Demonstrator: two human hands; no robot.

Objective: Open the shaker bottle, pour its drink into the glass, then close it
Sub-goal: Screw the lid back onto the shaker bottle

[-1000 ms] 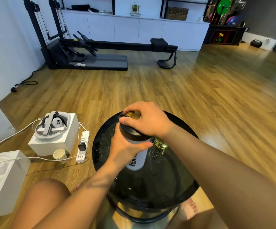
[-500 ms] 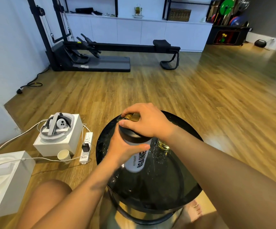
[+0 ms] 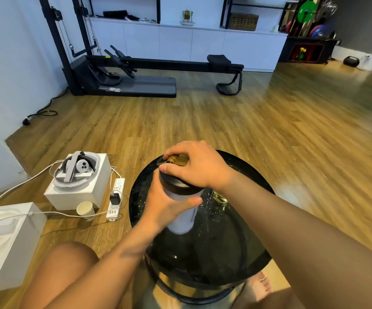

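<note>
A white shaker bottle (image 3: 181,219) with a black lid (image 3: 176,186) and a gold cap piece (image 3: 179,161) stands upright over the round black table (image 3: 254,246). My left hand (image 3: 165,206) is wrapped around the bottle's body just below the lid. My right hand (image 3: 197,167) lies over the lid from above, its fingers and thumb pinching the gold cap. A glass (image 3: 220,198) with yellowish liquid stands right behind the bottle, mostly hidden by my right wrist. Water drops lie on the tabletop beside it.
On the floor to the left stand a white box (image 3: 80,197) holding a headset, a paper cup (image 3: 85,209), a power strip (image 3: 116,201) with cables and another white box (image 3: 4,244). A rowing machine (image 3: 136,74) stands far back. My knee (image 3: 67,266) is at lower left.
Both hands have stayed on the bottle. The bottle's body has turned in my left hand, so its printed lettering no longer shows. The camera has tilted slightly.
</note>
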